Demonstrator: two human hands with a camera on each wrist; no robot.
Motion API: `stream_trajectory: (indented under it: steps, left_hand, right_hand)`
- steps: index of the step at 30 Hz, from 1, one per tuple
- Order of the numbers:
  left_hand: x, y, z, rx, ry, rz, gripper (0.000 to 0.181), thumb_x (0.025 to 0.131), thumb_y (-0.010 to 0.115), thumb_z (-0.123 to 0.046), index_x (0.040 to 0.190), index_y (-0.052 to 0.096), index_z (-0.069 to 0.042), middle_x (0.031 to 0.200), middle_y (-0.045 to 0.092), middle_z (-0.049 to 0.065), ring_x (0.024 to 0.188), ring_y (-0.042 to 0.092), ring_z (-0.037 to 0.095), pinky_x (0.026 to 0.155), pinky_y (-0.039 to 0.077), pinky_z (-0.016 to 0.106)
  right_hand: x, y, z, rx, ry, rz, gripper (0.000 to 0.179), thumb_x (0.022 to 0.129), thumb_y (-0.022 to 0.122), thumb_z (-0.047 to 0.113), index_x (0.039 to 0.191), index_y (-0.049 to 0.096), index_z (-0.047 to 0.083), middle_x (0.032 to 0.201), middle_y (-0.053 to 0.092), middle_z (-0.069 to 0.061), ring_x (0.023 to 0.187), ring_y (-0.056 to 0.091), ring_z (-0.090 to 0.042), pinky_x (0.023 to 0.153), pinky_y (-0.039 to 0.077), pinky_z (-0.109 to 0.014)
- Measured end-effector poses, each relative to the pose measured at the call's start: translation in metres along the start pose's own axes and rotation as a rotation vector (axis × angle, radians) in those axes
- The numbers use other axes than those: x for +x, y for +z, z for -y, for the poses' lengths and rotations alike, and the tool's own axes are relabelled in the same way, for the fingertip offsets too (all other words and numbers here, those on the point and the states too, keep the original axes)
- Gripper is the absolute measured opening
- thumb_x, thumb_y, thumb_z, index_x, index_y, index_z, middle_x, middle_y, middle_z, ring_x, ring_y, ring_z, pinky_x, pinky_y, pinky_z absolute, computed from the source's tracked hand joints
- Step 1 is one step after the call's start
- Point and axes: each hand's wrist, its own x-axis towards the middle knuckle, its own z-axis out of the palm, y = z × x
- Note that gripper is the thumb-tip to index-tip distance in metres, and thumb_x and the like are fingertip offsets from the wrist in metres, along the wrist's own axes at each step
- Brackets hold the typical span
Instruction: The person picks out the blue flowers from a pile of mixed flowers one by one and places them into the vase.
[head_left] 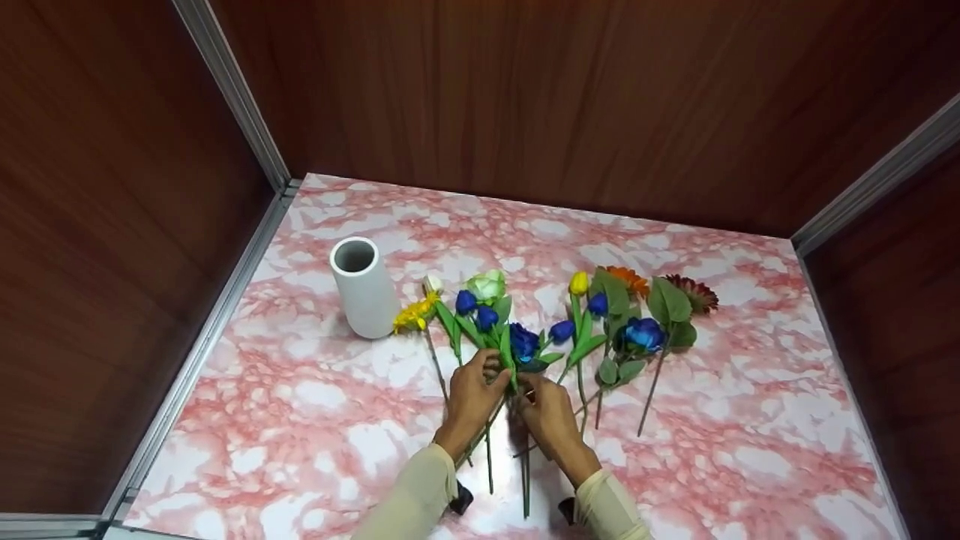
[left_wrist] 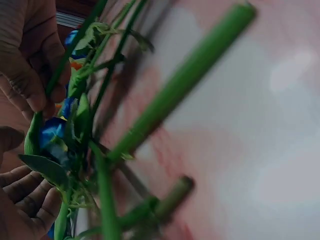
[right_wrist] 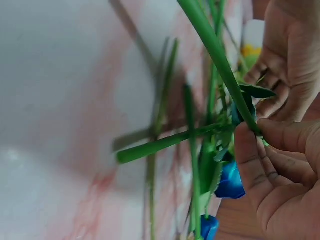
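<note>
Head view: right hand [head_left: 551, 416] is pinching a green stem [right_wrist: 217, 57] between both hands over the table [head_left: 300, 465], work looking early
Left hand [head_left: 472, 394] is bending its fingers loosely, seemingly gripping nothing; loose flowers [head_left: 644, 334] are lying on 2 sides, likely left to handle; white vase [head_left: 367, 300] is standing upright, no blooms showing

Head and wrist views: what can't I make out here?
Head: bottom inside the tall white cylindrical vase, hidden by its wall.
Left wrist: much of the left hand, cut off by the left edge.
Right wrist: one end of the long green stem the right hand pinches, cut off by the top edge.
</note>
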Motion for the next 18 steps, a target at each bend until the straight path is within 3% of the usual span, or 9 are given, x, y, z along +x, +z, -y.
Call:
stream_trajectory:
  steps: [6, 18]
  left_hand:
    - [0.004, -0.004, -0.009, -0.188, -0.05, -0.061, 0.035, 0.081, 0.077, -0.018, 0.112, 0.066, -0.007, 0.092, 0.071, 0.005, 0.076, 0.067, 0.014, 0.069, 0.053, 0.03]
    - [0.007, -0.015, -0.034, -0.259, -0.064, -0.118, 0.032, 0.078, 0.073, -0.007, 0.11, 0.066, -0.008, 0.091, 0.07, 0.005, 0.066, 0.062, 0.012, 0.061, 0.05, 0.029]
  right_hand:
    - [0.001, -0.003, 0.011, 0.038, -0.018, -0.007, 0.033, 0.081, 0.068, -0.001, 0.114, 0.066, -0.001, 0.085, 0.068, -0.003, 0.078, 0.065, -0.019, 0.068, 0.052, -0.035]
    - [0.003, -0.009, 0.023, 0.211, -0.05, -0.025, 0.031, 0.083, 0.066, 0.001, 0.114, 0.066, 0.001, 0.083, 0.067, -0.002, 0.071, 0.063, -0.013, 0.06, 0.051, -0.026]
